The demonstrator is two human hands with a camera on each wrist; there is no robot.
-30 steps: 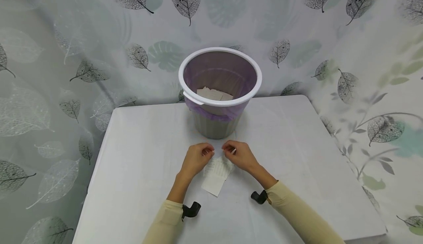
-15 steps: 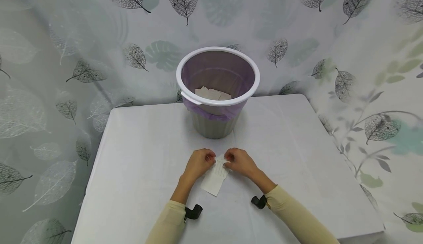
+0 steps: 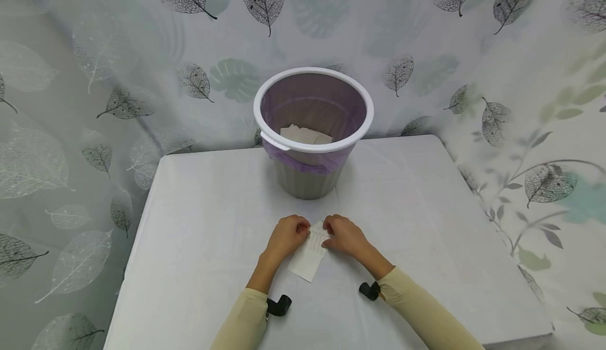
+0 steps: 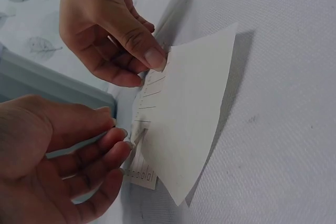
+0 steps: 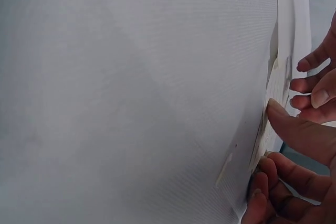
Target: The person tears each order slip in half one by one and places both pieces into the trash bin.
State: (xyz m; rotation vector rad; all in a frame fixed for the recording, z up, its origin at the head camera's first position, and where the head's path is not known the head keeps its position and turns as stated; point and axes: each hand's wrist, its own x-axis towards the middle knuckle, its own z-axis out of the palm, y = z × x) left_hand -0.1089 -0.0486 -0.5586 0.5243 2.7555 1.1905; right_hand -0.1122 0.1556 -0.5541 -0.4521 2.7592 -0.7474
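A small white printed paper (image 3: 305,261) with ruled lines lies at a slant on the table between both hands. My right hand (image 3: 347,236) pinches its upper right edge; in the left wrist view the right thumb presses on the blank face of the paper (image 4: 189,103) and the fingers curl behind. At the upper left edge, my left hand (image 3: 285,237) has curled fingers, their tips at a crease in the paper. How firmly they grip is hard to see. Below the blank part, a strip with printed figures (image 4: 142,174) shows. In the right wrist view the paper (image 5: 275,90) appears edge-on.
A grey bin (image 3: 305,181) with a white rim and purple liner stands behind the hands, with torn paper pieces (image 3: 305,135) inside. White cloth covers the table (image 3: 213,208). Leaf-patterned curtains (image 3: 331,18) hang around it. Black wrist cameras (image 3: 279,305) sit on both wrists.
Both hands have come down toward me, from above the paper's top end to its upper side edges. The paper's top now shows between them. The bin has not moved.
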